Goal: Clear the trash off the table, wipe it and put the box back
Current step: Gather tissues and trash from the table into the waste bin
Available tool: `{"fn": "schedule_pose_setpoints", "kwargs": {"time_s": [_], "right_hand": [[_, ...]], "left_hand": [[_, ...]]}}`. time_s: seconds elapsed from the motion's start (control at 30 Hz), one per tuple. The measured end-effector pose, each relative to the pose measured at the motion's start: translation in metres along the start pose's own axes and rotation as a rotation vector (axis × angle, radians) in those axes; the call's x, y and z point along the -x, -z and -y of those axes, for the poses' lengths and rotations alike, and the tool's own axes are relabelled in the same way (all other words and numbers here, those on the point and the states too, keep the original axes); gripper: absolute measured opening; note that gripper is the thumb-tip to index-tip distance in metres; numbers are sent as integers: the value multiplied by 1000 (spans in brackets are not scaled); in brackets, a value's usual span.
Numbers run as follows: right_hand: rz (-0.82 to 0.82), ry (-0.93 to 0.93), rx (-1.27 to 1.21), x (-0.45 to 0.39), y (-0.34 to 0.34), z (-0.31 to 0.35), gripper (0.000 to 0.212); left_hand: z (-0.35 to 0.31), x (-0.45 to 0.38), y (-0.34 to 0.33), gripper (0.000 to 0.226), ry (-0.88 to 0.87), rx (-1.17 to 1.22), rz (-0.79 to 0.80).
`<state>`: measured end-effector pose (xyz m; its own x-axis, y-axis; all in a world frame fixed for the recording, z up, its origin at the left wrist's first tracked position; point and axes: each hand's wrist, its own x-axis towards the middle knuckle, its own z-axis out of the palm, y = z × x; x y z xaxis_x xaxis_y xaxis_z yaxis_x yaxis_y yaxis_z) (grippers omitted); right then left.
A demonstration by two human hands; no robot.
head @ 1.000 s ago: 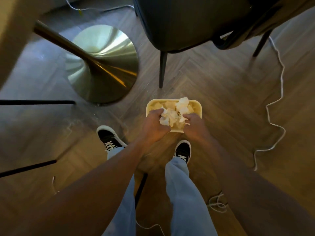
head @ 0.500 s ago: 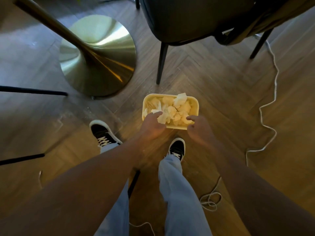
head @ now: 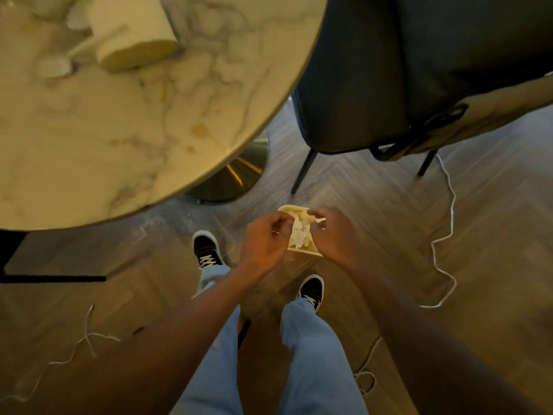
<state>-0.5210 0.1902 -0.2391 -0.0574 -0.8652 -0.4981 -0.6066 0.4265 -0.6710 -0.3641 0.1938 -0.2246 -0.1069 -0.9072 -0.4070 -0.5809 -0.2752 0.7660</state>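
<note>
A small cream bin (head: 304, 251) stands on the wooden floor in front of my shoes, filled with crumpled white paper (head: 298, 235). Both hands hover just above it. My left hand (head: 263, 241) has loosely curled fingers and holds nothing. My right hand (head: 333, 235) is likewise loosely curled and empty, covering the bin's right side. The round marble table (head: 119, 130) fills the upper left. A cream box (head: 134, 34) lies on it near the far edge, with a blurred white scrap (head: 55, 67) beside it.
A dark upholstered chair (head: 374, 85) stands right of the table, its thin black legs near the bin. The table's brass base (head: 236, 178) shows under the rim. A white cable (head: 446, 235) snakes over the floor at right. A black chair leg (head: 54, 278) crosses at left.
My hands have let go of the paper and lifted off the bin. My head has risen, bringing the marble table top and the box into sight.
</note>
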Motion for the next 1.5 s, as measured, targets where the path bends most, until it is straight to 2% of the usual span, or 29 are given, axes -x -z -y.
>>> {"fn": "schedule_pose_setpoints", "kwargs": {"time_s": [0.07, 0.2, 0.27, 0.43, 0.6, 0.87, 1.03, 1.13, 1.23, 1.33, 1.4, 1.5], "right_hand": [[-40, 68, -9, 6, 18, 34, 29], [-152, 196, -47, 14, 49, 104, 22], [-184, 255, -59, 13, 59, 141, 21], [-117, 351, -48, -2, 65, 226, 22], [-75, 456, 85, -30, 45, 294, 24], [-47, 514, 258, -95, -21, 396, 35], [51, 505, 433, -133, -63, 445, 55], [68, 445, 514, -151, -85, 457, 60], [1, 406, 513, -162, -100, 462, 40], [-67, 432, 368, -155, -105, 468, 12], [-22, 444, 271, -137, -102, 474, 5], [169, 434, 168, -105, -94, 484, 5]], "left_hand": [[-25, 17, 26, 12, -52, 85, -74], [-70, 42, 86, 24, -174, 200, -235], [-81, 48, 117, 18, -181, 239, -299], [-81, 41, 195, 13, -166, 225, -362], [-65, 24, 268, 13, -113, 192, -404], [-27, -10, 358, 17, -53, 217, -447], [-13, -30, 398, 23, -27, 317, -457], [-11, -38, 416, 25, -29, 361, -437], [-8, -45, 433, 25, -28, 399, -437], [-3, -50, 448, 28, -33, 412, -414], [1, -53, 455, 38, -61, 405, -353], [7, -62, 461, 52, -143, 407, -271]]}}
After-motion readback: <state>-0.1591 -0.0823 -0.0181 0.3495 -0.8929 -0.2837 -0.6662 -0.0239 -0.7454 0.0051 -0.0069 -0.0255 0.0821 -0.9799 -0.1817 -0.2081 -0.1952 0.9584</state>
